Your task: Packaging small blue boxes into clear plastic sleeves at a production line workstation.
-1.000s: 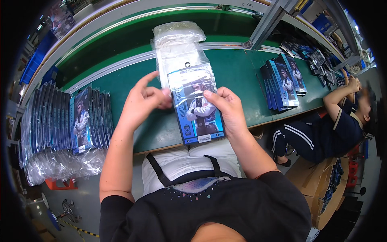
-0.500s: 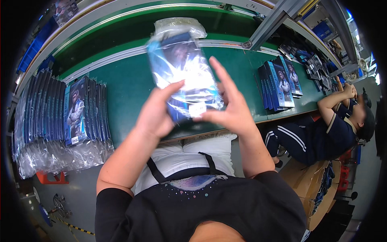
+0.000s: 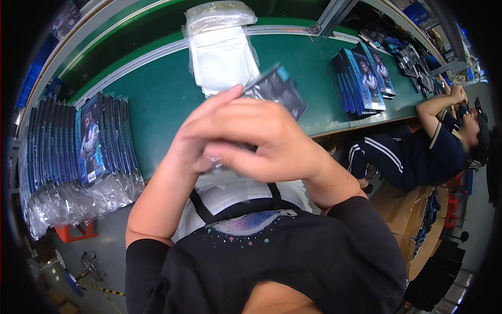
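A dark, flat box point(image 3: 285, 97) in a clear plastic bag is tilted in front of me over the green table, its lower part hidden behind my hands. Gripping it from the left side is my left hand point(image 3: 196, 138), fingers partly covered. My right hand point(image 3: 277, 138) reaches across in front of the box and over my left hand, thumb below and fingers pointing left. Motion blurs it, so whether it pinches the bag cannot be told. Just beyond the box lies a stack of clear plastic bags point(image 3: 222, 60) on the table.
Bagged boxes point(image 3: 91, 138) stand in a long row at the left. Several unbagged boxes point(image 3: 361, 83) stand at the right. A co-worker point(image 3: 444, 136) sits beyond them at the right, near an open cardboard carton point(image 3: 402, 209). A metal frame post point(image 3: 337, 15) rises at the table's back.
The bagged box has turned and come nearer, uncovering the bag stack behind it. My right hand has swung left across my left hand.
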The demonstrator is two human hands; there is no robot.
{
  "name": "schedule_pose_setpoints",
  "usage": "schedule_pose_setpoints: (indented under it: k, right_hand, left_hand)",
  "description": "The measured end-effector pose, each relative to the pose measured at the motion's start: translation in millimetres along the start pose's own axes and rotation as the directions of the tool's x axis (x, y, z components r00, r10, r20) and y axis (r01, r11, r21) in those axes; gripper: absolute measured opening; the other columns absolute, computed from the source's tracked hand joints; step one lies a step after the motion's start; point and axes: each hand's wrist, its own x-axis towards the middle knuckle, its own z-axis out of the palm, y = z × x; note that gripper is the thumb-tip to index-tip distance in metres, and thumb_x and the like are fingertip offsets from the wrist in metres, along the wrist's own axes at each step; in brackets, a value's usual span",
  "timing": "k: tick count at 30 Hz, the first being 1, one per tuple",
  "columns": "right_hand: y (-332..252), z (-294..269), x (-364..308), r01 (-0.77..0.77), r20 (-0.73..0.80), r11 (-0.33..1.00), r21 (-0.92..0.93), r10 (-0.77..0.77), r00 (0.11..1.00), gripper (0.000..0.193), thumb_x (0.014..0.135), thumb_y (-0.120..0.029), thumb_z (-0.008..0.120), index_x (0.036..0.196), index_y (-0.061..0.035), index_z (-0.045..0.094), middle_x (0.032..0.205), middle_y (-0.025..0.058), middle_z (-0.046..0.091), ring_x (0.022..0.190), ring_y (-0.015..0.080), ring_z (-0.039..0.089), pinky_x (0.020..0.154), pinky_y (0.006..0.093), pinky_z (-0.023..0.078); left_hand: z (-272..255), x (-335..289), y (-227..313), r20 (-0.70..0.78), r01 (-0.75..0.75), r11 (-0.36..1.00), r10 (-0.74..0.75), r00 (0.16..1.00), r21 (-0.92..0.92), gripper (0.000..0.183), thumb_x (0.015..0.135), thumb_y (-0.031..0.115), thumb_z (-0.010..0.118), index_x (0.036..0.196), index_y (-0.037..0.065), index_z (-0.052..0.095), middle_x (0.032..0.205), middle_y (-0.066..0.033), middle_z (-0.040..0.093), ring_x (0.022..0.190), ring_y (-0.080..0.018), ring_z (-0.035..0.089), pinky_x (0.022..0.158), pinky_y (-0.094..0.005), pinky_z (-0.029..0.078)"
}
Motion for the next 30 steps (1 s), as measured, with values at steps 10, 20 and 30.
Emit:
schedule_pose_setpoints:
  k: [10, 20, 30]
  right_hand:
    - [7, 6, -33, -0.334, -0.580, 0.813, 0.476, 0.576, 0.576, 0.029, 0.096, -0.021, 0.050, 0.111, 0.0036, 0.057, 0.099, 0.0112, 0.062, 0.090, 0.0141, 0.059, 0.074, 0.0270, 0.047]
    - [12, 28, -41, -0.494, -0.030, 0.547, 0.676, 0.690, 0.723, 0.019, 0.093, -0.015, 0.056, 0.096, 0.0029, 0.062, 0.080, 0.0070, 0.064, 0.073, 0.0112, 0.060, 0.069, 0.0244, 0.048]
    - [9, 43, -36, -0.439, 0.033, 0.376, 0.816, 0.727, 0.685, 0.021, 0.093, -0.017, 0.057, 0.097, 0.0026, 0.064, 0.080, 0.0070, 0.064, 0.073, 0.0120, 0.061, 0.068, 0.0246, 0.048]
  left_hand:
    - [-46, 30, 19, 0.256, 0.165, 0.681, 0.034, 0.966, -0.714, 0.038, 0.086, 0.002, 0.049, 0.121, -0.011, 0.046, 0.127, -0.0244, 0.051, 0.120, -0.0372, 0.048, 0.108, -0.0517, 0.031]
    - [-61, 35, 18, 0.215, 0.133, 0.693, 0.032, 0.976, -0.708, 0.036, 0.084, 0.006, 0.051, 0.116, -0.010, 0.050, 0.120, -0.0237, 0.056, 0.114, -0.0368, 0.052, 0.106, -0.0498, 0.034]
    - [-62, 37, 16, 0.220, 0.092, 0.687, 0.100, 0.970, -0.721, 0.041, 0.080, 0.004, 0.050, 0.118, -0.011, 0.049, 0.121, -0.0238, 0.055, 0.115, -0.0372, 0.051, 0.107, -0.0504, 0.032]
